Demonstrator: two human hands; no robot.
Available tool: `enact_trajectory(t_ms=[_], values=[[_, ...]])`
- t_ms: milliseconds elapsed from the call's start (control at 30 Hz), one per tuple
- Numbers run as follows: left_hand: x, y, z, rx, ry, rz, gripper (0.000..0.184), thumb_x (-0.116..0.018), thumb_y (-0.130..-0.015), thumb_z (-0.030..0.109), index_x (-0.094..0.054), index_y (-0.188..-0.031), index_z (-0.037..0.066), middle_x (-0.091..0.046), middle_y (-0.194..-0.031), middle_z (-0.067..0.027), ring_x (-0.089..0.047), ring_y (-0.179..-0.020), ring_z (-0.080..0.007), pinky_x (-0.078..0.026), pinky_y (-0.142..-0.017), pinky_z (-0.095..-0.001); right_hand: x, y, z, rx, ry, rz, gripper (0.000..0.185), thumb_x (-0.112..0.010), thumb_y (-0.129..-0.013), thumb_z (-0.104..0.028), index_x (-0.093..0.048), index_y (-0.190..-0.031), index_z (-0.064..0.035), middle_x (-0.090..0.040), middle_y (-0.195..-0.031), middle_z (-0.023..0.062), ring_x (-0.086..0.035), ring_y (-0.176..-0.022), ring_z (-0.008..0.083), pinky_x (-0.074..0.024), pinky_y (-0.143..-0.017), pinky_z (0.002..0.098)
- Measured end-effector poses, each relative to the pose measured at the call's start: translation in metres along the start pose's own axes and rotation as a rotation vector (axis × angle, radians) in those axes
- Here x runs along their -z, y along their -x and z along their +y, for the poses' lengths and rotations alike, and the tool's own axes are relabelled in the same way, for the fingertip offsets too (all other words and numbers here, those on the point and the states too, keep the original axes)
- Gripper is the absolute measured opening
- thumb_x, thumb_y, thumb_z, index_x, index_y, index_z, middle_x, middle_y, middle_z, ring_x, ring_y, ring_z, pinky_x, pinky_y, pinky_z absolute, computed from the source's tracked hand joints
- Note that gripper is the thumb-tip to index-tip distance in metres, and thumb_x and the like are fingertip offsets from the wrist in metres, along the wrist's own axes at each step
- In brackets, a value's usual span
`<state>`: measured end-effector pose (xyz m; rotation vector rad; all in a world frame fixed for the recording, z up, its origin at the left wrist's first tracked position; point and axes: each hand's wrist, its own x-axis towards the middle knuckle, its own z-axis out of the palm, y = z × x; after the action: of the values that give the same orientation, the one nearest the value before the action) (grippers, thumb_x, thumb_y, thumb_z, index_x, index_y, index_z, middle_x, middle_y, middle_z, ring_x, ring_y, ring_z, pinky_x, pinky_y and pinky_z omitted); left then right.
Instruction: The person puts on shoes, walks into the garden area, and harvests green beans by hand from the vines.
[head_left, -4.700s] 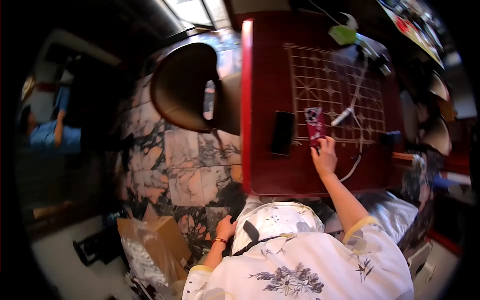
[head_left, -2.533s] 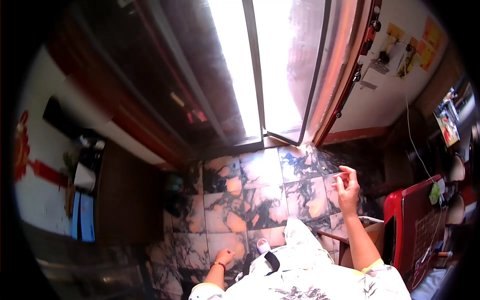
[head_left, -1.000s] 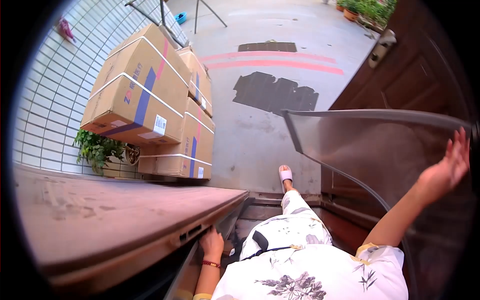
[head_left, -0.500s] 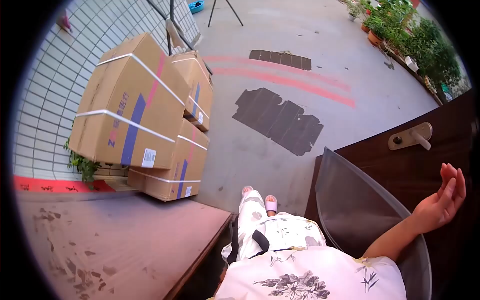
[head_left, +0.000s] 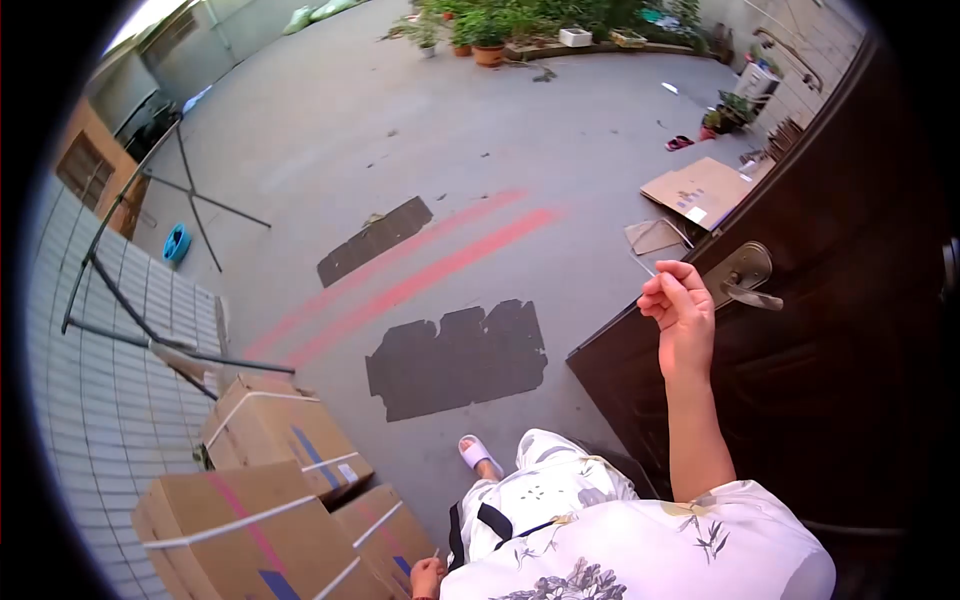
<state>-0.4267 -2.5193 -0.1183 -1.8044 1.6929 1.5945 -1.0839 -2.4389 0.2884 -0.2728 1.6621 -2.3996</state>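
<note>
My right hand (head_left: 682,305) is raised beside the dark brown door (head_left: 800,400), just left of its metal lever handle (head_left: 752,280) and apart from it as far as I can see. Its fingers are curled, thumb against fingertips; a thin pale line runs by them, and I cannot make out whether they hold it. Low in the view, my left hand (head_left: 427,578) is closed beside the strapped cardboard boxes (head_left: 225,525). A tiny pale tip shows at its fingers, too small to name. Whether this hand touches a box is unclear.
A dark metal frame (head_left: 120,300) stands by the tiled wall (head_left: 75,400) on my left. Dark flat patches (head_left: 460,360) and red stripes (head_left: 430,280) mark the grey ground. Flattened cardboard (head_left: 695,190) lies beyond the door. Potted plants (head_left: 488,50) stand at the back.
My view has swung right and up over the yard. The grey mesh curtain has left view. My right hand has risen nearer the door handle, fingers more curled. My left hand has come into view.
</note>
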Motion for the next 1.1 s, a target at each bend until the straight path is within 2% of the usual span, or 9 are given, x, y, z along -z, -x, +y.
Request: enact_trajectory(t_ms=[33, 67, 200, 233, 333, 500, 667, 833, 1100], values=[[0.037, -0.010, 0.063, 0.089, 0.156, -0.053, 0.018, -0.058, -0.090, 0.021, -0.064, -0.094, 0.005, -0.067, -0.084, -0.0059, -0.065, -0.072, -0.0159, -0.053, -0.064, -0.0281, -0.005, -0.007, 0.000, 0.008, 0.022, 0.020, 0.012, -0.052, -0.093, -0.009, -0.060, -0.101, -0.0043, -0.064, -0.079, 0.0041, -0.061, -0.065, 0.0106, -0.0494, -0.063, 0.0226], [0.052, -0.052, 0.068, 0.100, 0.231, 0.059, 0.019, -0.057, -0.091, 0.022, -0.063, -0.093, 0.004, -0.066, -0.083, -0.0068, -0.064, -0.070, -0.0165, -0.053, -0.060, -0.0258, -0.006, -0.015, 0.003, 0.002, 0.049, 0.037, 0.011, -0.052, -0.093, -0.010, -0.060, -0.100, -0.0046, -0.064, -0.079, 0.0038, -0.061, -0.065, 0.0104, -0.0489, -0.064, 0.0220], [0.074, -0.113, 0.199, 0.051, 0.430, 0.110, 0.020, -0.060, -0.090, 0.020, -0.062, -0.099, 0.002, -0.067, -0.086, -0.0104, -0.066, -0.074, -0.0218, -0.055, -0.065, -0.0317, 0.008, -0.056, 0.030, -0.047, 0.114, 0.190, 0.011, -0.053, -0.093, -0.011, -0.059, -0.100, -0.0053, -0.064, -0.077, 0.0033, -0.060, -0.064, 0.0090, -0.0482, -0.061, 0.0210], [0.077, -0.155, 0.183, -0.319, -0.137, -0.196, 0.065, -0.068, -0.081, 0.043, -0.041, -0.132, 0.013, -0.057, -0.121, -0.0173, -0.058, -0.110, -0.0318, -0.047, -0.093, -0.0449, 0.015, -0.068, 0.040, -0.063, 0.121, 0.230, 0.010, -0.053, -0.093, -0.011, -0.059, -0.099, -0.0054, -0.064, -0.077, 0.0033, -0.060, -0.064, 0.0090, -0.0481, -0.061, 0.0210], [0.044, -0.218, 0.239, -0.017, 0.128, -0.183, 0.022, -0.060, -0.090, 0.020, -0.064, -0.103, 0.002, -0.069, -0.091, -0.0104, -0.067, -0.081, -0.0226, -0.055, -0.068, -0.0331, 0.034, -0.107, 0.065, -0.128, 0.091, 0.332, 0.010, -0.052, -0.093, -0.010, -0.059, -0.099, -0.0058, -0.064, -0.077, 0.0036, -0.060, -0.064, 0.0089, -0.0480, -0.061, 0.0212], [0.007, -0.286, 0.351, -0.441, -0.683, -0.204, 0.020, -0.061, -0.086, 0.016, -0.068, -0.100, 0.003, -0.070, -0.092, -0.0114, -0.068, -0.085, -0.0220, -0.052, -0.073, -0.0330, 0.038, -0.180, 0.099, -0.285, 0.054, 0.387, 0.010, -0.052, -0.093, -0.010, -0.059, -0.099, -0.0058, -0.065, -0.079, 0.0043, -0.061, -0.066, 0.0104, -0.0474, -0.062, 0.0222], [-0.008, -0.321, 0.499, -0.740, -0.679, -0.216, 0.016, -0.059, -0.083, 0.008, -0.071, -0.093, 0.004, -0.071, -0.089, -0.0127, -0.068, -0.083, -0.0219, -0.051, -0.074, -0.0328, 0.025, -0.254, 0.094, -0.264, 0.065, 0.402, 0.012, -0.051, -0.092, -0.008, -0.058, -0.101, -0.0038, -0.064, -0.080, 0.0053, -0.061, -0.065, 0.0112, -0.0468, -0.061, 0.0229], [-0.045, -0.317, 0.691, -0.399, -0.718, -0.278, 0.022, -0.062, -0.083, 0.017, -0.070, -0.099, 0.005, -0.070, -0.094, -0.0157, -0.067, -0.089, -0.0264, -0.051, -0.078, -0.0343, 0.023, -0.328, 0.107, -0.232, 0.115, 0.508, 0.014, -0.052, -0.091, -0.005, -0.057, -0.103, -0.0026, -0.064, -0.082, 0.0063, -0.061, -0.067, 0.0112, -0.0468, -0.062, 0.0236], [-0.095, -0.481, 0.863, -0.591, -0.949, -0.327, 0.028, -0.063, -0.081, 0.023, -0.068, -0.102, 0.006, -0.066, -0.098, -0.0217, -0.063, -0.096, -0.0380, -0.050, -0.081, -0.0411, 0.073, -0.481, 0.216, -0.226, 0.578, 0.696, 0.014, -0.051, -0.090, -0.004, -0.058, -0.102, -0.0036, -0.064, -0.081, 0.0055, -0.060, -0.073, 0.0101, -0.0466, -0.067, 0.0224]])
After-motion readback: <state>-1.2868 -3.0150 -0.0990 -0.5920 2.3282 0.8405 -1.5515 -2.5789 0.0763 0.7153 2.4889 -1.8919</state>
